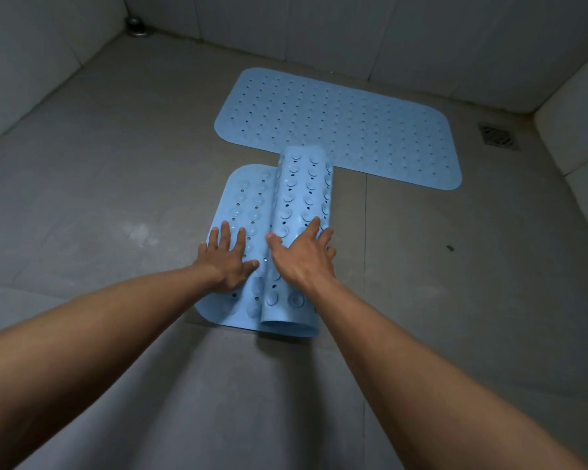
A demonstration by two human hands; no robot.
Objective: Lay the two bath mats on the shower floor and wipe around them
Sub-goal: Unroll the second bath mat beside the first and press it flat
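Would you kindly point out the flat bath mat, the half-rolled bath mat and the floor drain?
flat bath mat (pixel 336 127), head view, its middle.
half-rolled bath mat (pixel 302 195), head view, top of the roll.
floor drain (pixel 498 135), head view, grate centre.

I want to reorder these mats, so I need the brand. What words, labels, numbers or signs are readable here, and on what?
None: no text is readable anywhere.
The flat mat and the half-rolled mat under the left hand and right hand show only holes and suction cups.
The floor drain and wall tiles show no lettering.
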